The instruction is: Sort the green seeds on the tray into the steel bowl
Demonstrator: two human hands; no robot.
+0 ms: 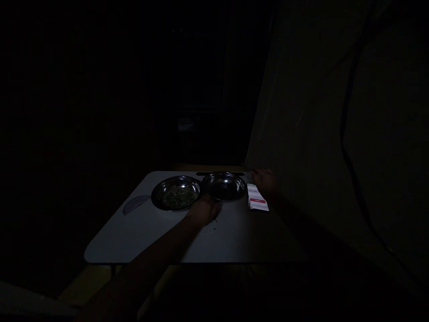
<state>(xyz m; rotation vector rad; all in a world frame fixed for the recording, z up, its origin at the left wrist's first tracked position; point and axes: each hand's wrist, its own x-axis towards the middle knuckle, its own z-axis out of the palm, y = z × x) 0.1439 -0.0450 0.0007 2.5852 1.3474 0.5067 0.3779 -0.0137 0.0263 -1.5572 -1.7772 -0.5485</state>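
left hand (203, 212) down low now, curled over the white table (134, 241), a steel bowl (162, 184) of greenish bits (180, 197) just beyond it to the left, a second steel bowl (224, 185) just ahead to its right, loose crumbs (215, 228) right by its fingertips! whether those fingers are pinched on anything, i can't tell in this gloom. and the right hand (264, 179), a lit phone (257, 201) just nearer and left of it, its grip too dim to call!

A white table (117, 239) stands beside a dim wall (308, 107).
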